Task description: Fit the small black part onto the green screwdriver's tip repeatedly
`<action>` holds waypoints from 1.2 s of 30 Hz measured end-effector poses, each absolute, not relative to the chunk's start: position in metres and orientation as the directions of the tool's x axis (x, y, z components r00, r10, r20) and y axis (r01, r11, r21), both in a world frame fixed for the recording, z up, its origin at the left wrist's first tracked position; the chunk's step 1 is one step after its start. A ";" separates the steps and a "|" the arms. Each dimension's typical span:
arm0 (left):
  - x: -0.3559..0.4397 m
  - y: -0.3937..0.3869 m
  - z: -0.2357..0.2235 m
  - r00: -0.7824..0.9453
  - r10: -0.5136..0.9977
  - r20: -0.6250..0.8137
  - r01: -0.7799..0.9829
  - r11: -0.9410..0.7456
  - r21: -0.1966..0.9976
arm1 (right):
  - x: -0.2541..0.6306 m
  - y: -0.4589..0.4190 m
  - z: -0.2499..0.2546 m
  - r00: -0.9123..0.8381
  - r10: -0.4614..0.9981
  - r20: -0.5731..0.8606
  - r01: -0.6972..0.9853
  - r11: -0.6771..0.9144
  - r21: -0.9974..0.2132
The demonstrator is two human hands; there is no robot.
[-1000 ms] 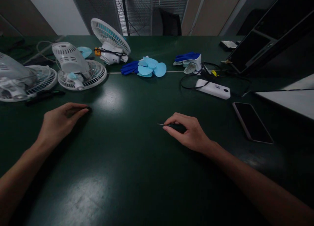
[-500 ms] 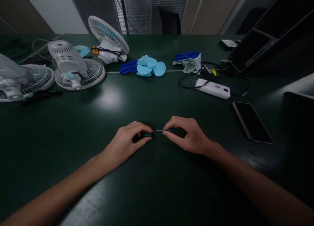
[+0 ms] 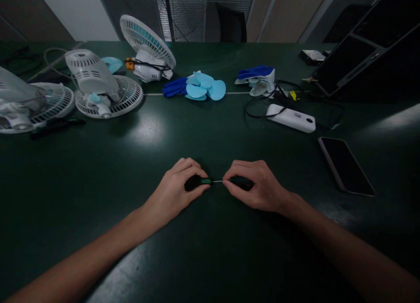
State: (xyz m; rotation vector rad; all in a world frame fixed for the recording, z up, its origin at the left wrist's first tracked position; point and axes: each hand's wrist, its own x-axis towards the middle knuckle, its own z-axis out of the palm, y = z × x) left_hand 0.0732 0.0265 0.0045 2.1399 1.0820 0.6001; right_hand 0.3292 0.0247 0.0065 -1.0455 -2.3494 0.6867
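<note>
Between the thumb and fingers of my left hand (image 3: pixel 179 182) is a small black object with a green face (image 3: pixel 205 181), low over the dark green table (image 3: pixel 210 250). Its exact kind is too small to tell. My right hand (image 3: pixel 259 184) is closed around the dark handle of a screwdriver (image 3: pixel 241 182). The thin metal shaft points left, and its tip meets or nearly meets the right end of the green-faced object. Contact at the tip cannot be made out for certain.
White fans (image 3: pixel 95 84) lie at the left, and another fan (image 3: pixel 147 49) stands behind. Light blue fan blades (image 3: pixel 205 86) rest on blue gloves. Further right are another glove pair (image 3: pixel 257 79), a white power bank-like device (image 3: pixel 292 118) with black cable, a phone (image 3: pixel 346 166) and a black cabinet (image 3: pixel 357 53).
Both hands sit slightly further right in view, and the whole scene has shifted a little too. More of the green face shows between my left fingers. Both grips are kept.
</note>
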 end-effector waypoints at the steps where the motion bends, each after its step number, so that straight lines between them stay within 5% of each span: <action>1: 0.073 0.026 0.004 0.554 0.826 0.100 0.523 -0.439 0.731 | 0.329 0.025 0.006 -0.597 0.774 0.213 0.541 0.584 -0.605; 10: 0.073 0.026 0.005 0.568 0.820 0.073 0.522 -0.427 0.739 | 0.318 0.023 0.011 -0.486 0.805 0.340 0.331 0.530 -0.781; 22: 0.026 0.028 0.005 0.676 0.736 0.030 0.564 -0.544 0.622 | 0.325 0.024 0.013 -0.451 0.839 0.303 0.366 0.484 -0.795; 36: -0.136 0.076 0.010 0.151 0.980 0.126 0.942 -0.182 0.281 | 0.325 0.025 0.011 -0.457 0.843 0.282 0.348 0.462 -0.816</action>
